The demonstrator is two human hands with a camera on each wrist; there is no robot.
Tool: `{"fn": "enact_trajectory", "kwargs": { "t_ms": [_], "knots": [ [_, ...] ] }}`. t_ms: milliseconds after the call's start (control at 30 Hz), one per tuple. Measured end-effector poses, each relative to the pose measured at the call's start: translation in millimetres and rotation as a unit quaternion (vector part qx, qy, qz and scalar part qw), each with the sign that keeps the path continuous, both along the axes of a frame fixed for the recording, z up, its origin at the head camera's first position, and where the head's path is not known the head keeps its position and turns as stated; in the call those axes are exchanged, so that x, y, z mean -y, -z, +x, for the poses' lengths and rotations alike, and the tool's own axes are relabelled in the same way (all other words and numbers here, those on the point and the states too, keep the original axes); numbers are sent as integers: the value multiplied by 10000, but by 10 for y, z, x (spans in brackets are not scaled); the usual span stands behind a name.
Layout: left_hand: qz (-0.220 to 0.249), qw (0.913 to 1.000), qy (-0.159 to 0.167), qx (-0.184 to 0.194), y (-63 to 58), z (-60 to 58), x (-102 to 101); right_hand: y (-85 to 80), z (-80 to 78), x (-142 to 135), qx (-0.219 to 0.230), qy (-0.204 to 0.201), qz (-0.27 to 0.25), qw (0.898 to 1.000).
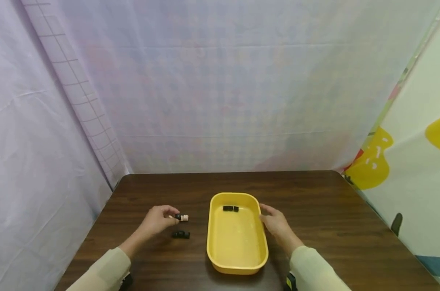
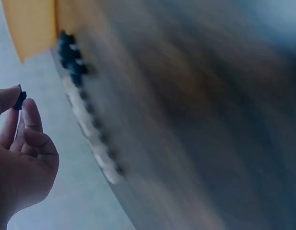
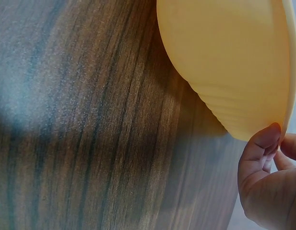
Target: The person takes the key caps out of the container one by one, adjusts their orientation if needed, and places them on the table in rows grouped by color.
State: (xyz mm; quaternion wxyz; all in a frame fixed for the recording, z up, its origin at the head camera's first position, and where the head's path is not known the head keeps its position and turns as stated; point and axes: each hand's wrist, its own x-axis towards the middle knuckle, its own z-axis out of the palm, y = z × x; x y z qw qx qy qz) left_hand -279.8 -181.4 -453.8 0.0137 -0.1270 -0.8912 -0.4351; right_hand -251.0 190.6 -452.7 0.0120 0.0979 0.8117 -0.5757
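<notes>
One tiny black piece (image 2: 20,100) is pinched by the left hand (image 1: 156,221), fingertips (image 2: 29,108) nearly together; pale blocks (image 1: 185,218) and a black cluster (image 1: 180,234) can be spotted nearby, black chunks (image 1: 228,208) are held in the yellow tray (image 1: 237,242), its rim (image 3: 294,57) pinched by the right hand (image 1: 277,225) too.

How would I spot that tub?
Find the dark brown wood-grain table. Between the left hand and right hand sits the yellow, open, rounded-rectangular tub. Its yellow colour and larger size set it apart from the small black pieces nearby.
</notes>
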Motion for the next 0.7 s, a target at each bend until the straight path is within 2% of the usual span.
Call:
{"fn": "enact_trajectory", "kwargs": {
  "t_ms": [133,267,467,700],
  "knots": [
    [-104,9999,125,39,69,43,198,-4,-4,1,21,9,0,10000],
    [-92,9992,378,13,133,57,302,0,-10,-6,111,73,75,9999],
    [-302,9983,500,49,223,64,348,-1,-12,-3,111,127,20,9999],
    [-560,9964,624,154,268,93,347,-13,5,6,67,111,-105,9999]
  ]
}}
